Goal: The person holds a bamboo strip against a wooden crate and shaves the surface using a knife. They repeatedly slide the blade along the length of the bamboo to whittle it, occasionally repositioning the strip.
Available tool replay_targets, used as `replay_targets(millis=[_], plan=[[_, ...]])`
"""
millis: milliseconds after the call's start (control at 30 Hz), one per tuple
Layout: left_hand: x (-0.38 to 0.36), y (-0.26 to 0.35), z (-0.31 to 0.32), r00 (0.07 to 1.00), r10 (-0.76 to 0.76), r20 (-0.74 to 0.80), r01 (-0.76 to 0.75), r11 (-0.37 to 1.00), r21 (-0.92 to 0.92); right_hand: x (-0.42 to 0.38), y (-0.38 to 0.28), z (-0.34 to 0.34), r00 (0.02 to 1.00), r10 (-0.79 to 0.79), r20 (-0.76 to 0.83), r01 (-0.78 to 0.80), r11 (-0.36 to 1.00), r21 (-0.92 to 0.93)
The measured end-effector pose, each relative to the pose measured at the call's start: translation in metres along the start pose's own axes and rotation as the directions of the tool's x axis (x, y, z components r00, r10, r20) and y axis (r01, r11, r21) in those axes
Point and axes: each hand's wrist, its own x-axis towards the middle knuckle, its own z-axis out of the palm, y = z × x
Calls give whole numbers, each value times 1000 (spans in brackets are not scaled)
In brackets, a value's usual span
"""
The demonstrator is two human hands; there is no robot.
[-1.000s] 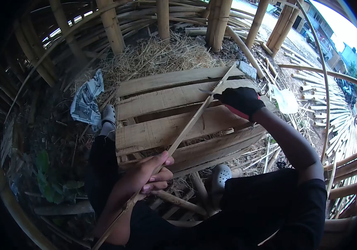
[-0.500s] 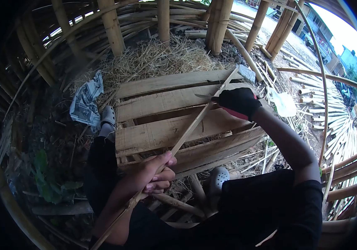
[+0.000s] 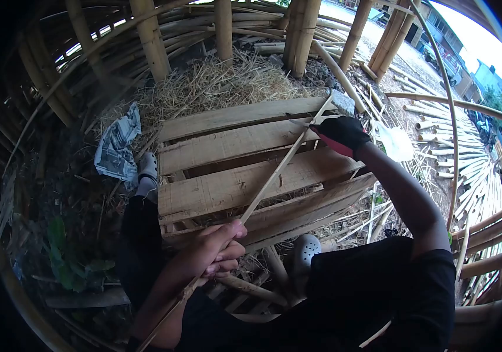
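A slatted crate (image 3: 216, 188) stands low before the person, its boards turned upward and one slatted side facing the lap. Through the gaps between boards I can make out crosspieces and some straw-coloured bits; whether these lie inside the crate or on the ground beneath it, I cannot tell.

Above the crate a thin strip (image 3: 271, 177) runs aslant, from beside the left forearm at lower left to the far right corner of the boards. Whether its upper end touches the wood is unclear from here.

The left hand (image 3: 219, 252), bare, is closed in a fist around the strip at the crate's near edge, thumb laid along the top. The right hand (image 3: 343, 135), in a black and red glove (image 3: 348, 126), is closed about a knife (image 3: 301, 122), whose handle is hidden in the grip; the blade points left, at the strip near its upper end.

Surroundings: a grey block (image 3: 343, 102) sits just beyond the far right corner, and a crumpled newspaper (image 3: 117, 144) lies left of the crate, beside one pale shoe (image 3: 148, 167). A white sheet (image 3: 396, 142) lies to the right; whether it is a bag, and holds anything, cannot be told. Straw (image 3: 227, 85) is heaped behind, before bamboo posts (image 3: 151, 41); cut poles (image 3: 462, 152) spread in rows at right.
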Motion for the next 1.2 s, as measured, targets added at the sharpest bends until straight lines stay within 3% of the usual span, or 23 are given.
replay_targets(millis=[33,133,167,233,267,300,367,433,467,500,567,600,633,733,800,833,900,933,1000,1200], plan=[[0,0,-1,1000,6,1,-6,1000,-8,-4,-10,1,997,19,-76,-24,998,-66],[-2,4,-5,1000,-8,28,8,1000,-18,-5,-10,17,902,-416,-116,374,887,-271],[-4,3,-1,1000,-7,16,7,1000,-6,0,-2,13,963,-260,-75,237,944,-231],[-1,0,0,1000,-9,10,9,1000,2,8,20,-1,1000,-24,14,22,994,104],[6,-1,-4,998,-14,58,16,999,-37,8,18,4,999,24,33,-25,999,22],[9,0,-6,995,-13,102,22,996,-82,7,10,10,996,-65,-57,51,976,-212],[7,2,-5,996,11,94,-5,998,-61,-4,-8,13,947,-310,-89,289,937,-196],[2,-1,-2,999,-6,36,7,999,-35,2,7,12,944,-273,-186,229,947,-225],[-4,-2,-1,999,-18,37,19,999,-32,14,27,6,990,-31,-136,-4,969,-247],[-10,-1,-2,999,-31,42,34,998,-52,24,50,-1,972,216,-91,-234,930,-283],[-13,3,-7,998,-28,53,31,997,-67,21,82,-6,926,360,-110,-373,918,-137],[-14,3,-10,998,-11,68,18,995,-97,11,81,-4,891,420,-175,-408,908,98],[-14,2,-13,997,7,83,4,991,-131,-2,73,-6,861,488,-141,-408,829,383],[-15,7,-26,995,42,86,-25,981,-191,-7,54,3,842,513,-166,-417,814,403],[-16,8,-30,995,51,91,-29,973,-228,-7,43,9,876,482,-25,-436,813,386],[-15,7,-30,995,60,83,-39,973,-228,-13,31,9,927,374,-40,-318,837,445],[-14,7,-31,994,85,65,-68,972,-227,-18,5,4,969,241,54,-247,937,247],[-14,8,-30,994,88,63,-71,971,-227,-17,1,8,970,238,52,-244,938,248],[-13,8,-28,996,78,37,-70,981,-180,-14,-9,14,988,150,33,-147,986,-81],[-12,6,-31,997,71,11,-66,972,-227,-19,-26,-20,950,248,189,-224,965,-139]])
